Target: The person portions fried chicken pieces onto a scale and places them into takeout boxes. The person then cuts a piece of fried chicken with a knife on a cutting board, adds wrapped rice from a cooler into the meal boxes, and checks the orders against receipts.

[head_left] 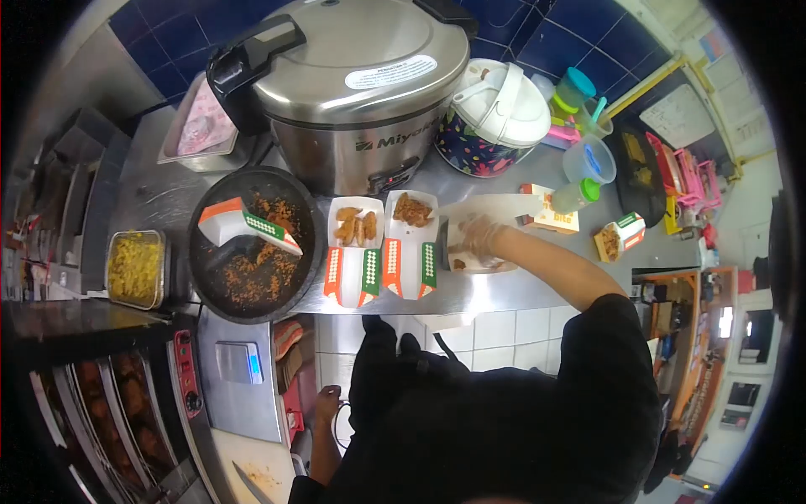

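My right hand [480,237], in a clear plastic glove, reaches into a pale, shallow container [504,202] on the steel counter. Its fingers look bent together over the contents; what they grip is hidden. Just left of it stand two open paper food boxes with orange and green patterned flaps. Brown fried pieces [412,210] lie in the nearer box [410,265], and more fried pieces [358,227] in the other box [353,273]. My left hand [328,401] hangs low by my side, below the counter, its finger positions unclear.
A black pan [201,277] with brown crumbs and a paper box [222,223] sits left. Behind stand a large rice cooker [336,151] and a lidded patterned bucket [470,147]. A tray of yellow food [134,267], a scale [239,361] and a knife [250,482] are left.
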### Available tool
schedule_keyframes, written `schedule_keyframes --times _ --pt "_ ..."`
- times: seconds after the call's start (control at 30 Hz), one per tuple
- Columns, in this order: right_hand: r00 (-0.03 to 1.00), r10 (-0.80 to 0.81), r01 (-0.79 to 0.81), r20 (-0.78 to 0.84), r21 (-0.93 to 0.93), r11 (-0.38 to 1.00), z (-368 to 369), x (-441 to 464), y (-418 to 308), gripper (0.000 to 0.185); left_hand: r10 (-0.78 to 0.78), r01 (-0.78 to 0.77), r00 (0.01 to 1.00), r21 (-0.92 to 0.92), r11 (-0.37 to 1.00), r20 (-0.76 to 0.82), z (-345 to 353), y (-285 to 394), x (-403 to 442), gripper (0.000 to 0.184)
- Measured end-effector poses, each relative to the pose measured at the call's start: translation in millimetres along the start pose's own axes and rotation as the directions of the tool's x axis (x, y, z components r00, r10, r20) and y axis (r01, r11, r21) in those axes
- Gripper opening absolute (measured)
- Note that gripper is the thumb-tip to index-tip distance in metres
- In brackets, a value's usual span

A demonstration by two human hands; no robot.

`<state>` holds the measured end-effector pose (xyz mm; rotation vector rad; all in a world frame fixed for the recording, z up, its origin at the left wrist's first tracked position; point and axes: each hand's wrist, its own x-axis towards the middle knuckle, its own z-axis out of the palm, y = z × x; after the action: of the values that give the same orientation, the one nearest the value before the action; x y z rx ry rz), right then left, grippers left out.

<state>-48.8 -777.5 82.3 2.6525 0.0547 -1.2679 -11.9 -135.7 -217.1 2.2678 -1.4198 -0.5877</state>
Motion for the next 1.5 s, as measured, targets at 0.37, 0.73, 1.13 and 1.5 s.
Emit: schedule_keyframes --times 0.37,0.73,1.13,1.5 --pt "0.983 -0.002 0.021 0.186 -0.102 0.995 -25.9 -16.0 -3.8 0.044 -0.671 0.802 0.586 -0.445 0.399 0.455 -14.9 -14.8 14.4 0.023" --pt "0.904 0.410 -0.133 -0.125 0.828 0.545 26.9 -4.3 -24.9 0.065 -0.812 0.778 0.436 -0.617 0.121 0.390 -33.0 59.8 31.2 0.031" --pt "0.497 0.854 -0.270 0.153 0.963 -0.015 149.0 -44.8 -13.4 0.049 -0.424 0.524 0.837 -0.730 0.439 0.346 -196.8 230.7 221.7 0.047" --pt "0.838 0.426 0.422 0.340 0.092 -0.902 155.5 -36.1 -117.4 0.047 -0.599 0.276 0.723 -0.939 -0.204 0.343 -137.5 302.0 337.4 0.034"
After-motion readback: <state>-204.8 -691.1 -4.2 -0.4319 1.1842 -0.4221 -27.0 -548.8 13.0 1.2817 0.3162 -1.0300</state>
